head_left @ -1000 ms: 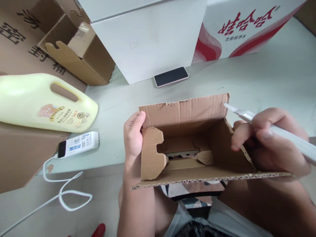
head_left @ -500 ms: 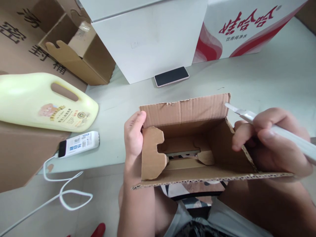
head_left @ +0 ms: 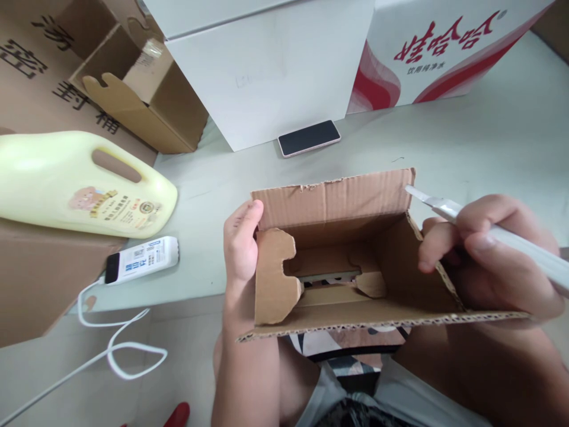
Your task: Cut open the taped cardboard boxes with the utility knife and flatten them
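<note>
The open brown cardboard box [head_left: 338,261] fills the gap between my hands; bare pale tabletop [head_left: 480,142] lies beyond it.

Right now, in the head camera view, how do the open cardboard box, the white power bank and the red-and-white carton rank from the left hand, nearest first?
1. Open cardboard box, gripped by the left hand.
2. White power bank, lying off to its left.
3. Red-and-white carton, far back on the right.

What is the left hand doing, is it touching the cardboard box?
Touching. The head view shows the left hand gripping the cardboard box at its left wall, thumb pressed against the back corner with no gap.
</note>
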Available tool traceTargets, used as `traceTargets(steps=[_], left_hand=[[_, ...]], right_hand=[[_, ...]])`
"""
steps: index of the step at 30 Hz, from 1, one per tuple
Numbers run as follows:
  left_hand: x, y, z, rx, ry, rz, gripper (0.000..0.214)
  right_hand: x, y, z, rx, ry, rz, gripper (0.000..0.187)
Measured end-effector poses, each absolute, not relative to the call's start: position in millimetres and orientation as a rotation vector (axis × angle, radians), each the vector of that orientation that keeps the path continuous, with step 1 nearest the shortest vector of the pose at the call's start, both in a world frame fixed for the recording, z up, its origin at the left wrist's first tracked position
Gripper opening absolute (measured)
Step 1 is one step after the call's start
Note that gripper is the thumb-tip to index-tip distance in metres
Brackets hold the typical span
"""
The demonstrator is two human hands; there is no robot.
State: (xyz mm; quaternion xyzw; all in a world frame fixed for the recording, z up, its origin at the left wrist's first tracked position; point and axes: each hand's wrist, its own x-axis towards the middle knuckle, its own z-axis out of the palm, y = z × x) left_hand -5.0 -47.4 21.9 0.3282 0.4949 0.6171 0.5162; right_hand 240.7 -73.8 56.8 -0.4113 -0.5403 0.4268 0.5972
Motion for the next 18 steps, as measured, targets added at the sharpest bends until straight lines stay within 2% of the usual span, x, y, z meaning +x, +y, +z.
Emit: traceTargets(steps=[7, 13, 18], left_hand=[[-4.6, -46.3, 22.6, 0.813, 1.198, 1.491, 0.047], [-5.8, -44.7, 20.5, 0.854, 1.199, 1.48, 0.046], [-4.2, -45.1, 21.5, 0.843, 1.197, 1.473, 0.045]], right_hand=[[242.9, -74.5, 51.6, -0.926, -1.262, 0.971, 0.026], [240.5, -68.4, 55.8, -0.891, -1.306, 0.928, 0.036], [243.9, -69.1, 50.5, -0.926, -1.222, 0.75, 0.034]])
